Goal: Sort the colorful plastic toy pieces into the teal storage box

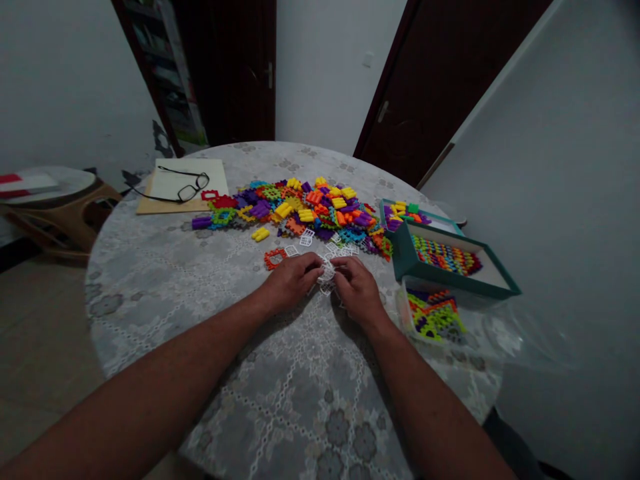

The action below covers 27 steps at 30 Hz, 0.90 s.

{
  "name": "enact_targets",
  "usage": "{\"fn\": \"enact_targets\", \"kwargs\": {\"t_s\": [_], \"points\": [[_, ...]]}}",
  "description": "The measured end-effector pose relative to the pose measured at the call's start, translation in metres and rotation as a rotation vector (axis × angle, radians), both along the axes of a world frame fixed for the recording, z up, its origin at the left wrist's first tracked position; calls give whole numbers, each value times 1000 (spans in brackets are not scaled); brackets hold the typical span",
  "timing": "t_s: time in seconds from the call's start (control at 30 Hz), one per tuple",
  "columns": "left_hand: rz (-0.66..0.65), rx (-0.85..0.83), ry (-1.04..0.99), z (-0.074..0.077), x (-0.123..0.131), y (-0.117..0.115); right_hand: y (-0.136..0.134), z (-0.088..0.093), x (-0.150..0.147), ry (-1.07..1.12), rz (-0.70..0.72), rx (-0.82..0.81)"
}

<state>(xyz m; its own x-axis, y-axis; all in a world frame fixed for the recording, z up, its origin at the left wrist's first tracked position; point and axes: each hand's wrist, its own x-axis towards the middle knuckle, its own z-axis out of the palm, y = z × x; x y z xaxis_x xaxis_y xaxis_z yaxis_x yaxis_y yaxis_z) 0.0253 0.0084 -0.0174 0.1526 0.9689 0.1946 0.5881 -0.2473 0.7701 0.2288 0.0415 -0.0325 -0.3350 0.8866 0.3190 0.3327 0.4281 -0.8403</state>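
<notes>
My left hand (296, 280) and my right hand (359, 287) meet over the near side of the pile, fingers closed from both sides on small white plastic window-frame pieces (327, 272). How many pieces are between the fingertips I cannot make out. More loose white frames (307, 237) lie just beyond my hands. An orange toothed frame piece (274, 259) rests just beyond my left hand. Behind them spreads a heap of coloured plastic building pieces (295, 208), with a yellow piece (260, 234) lying apart at its front.
A green box (457, 288) of sorted pieces stands at right, its lid (453, 227) behind holding more. In front sits a clear plastic tub (407, 323) with flat pieces, beside a clear lid (530, 337). Glasses (187, 193) lie on paper (217, 177) at the round table's (165, 293) far left.
</notes>
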Motion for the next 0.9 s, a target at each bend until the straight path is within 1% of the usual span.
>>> {"fn": "enact_targets", "kwargs": {"t_s": [0.13,0.27,0.37,0.47,0.53,0.6,0.7,0.77,0.83,0.9], "points": [[-9,36,19,-2,0,0,2,-3,-1,160,-15,-203],[-30,39,30,-1,1,-1,4,0,-5,319,-16,-360],[-14,36,20,-2,2,-1,3,4,-8,358,-9,-402],[-14,19,10,-3,1,0,3,5,-8,353,2,-432],[3,-7,-7,-3,0,1,4,6,-4,331,-7,-425],[32,-26,-29,-2,-1,1,7,7,4,217,-36,-326],[58,-34,-55,3,-2,0,11,10,20,-146,-73,-55],[61,-28,-65,6,-2,-2,12,10,26,-358,-48,68],[52,-17,-67,7,-2,-2,10,10,28,-486,-4,106],[37,-4,-50,6,-3,-2,7,9,26,-576,18,106]]}}
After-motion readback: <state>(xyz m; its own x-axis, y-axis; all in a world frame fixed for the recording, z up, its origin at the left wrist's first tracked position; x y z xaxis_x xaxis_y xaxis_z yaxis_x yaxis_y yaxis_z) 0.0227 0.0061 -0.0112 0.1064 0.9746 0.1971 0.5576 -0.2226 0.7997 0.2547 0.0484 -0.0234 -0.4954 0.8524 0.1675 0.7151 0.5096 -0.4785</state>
